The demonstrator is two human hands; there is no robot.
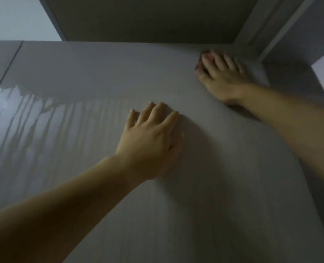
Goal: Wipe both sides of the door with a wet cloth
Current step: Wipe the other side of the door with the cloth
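Note:
The grey door (100,73) fills the view, seen from below up to its top edge. Wet streaks (34,114) run down its left part. My right hand (222,76) presses flat near the door's top right corner, with a bit of reddish cloth (199,66) showing under the fingers; most of the cloth is hidden. My left hand (149,133) lies flat on the middle of the door with fingers apart and nothing in it.
The door frame (275,35) rises at the top right, with a dark lintel or ceiling (148,16) above the door. A pale wall (15,18) shows at the top left. A thin vertical seam (11,61) runs down the door's left side.

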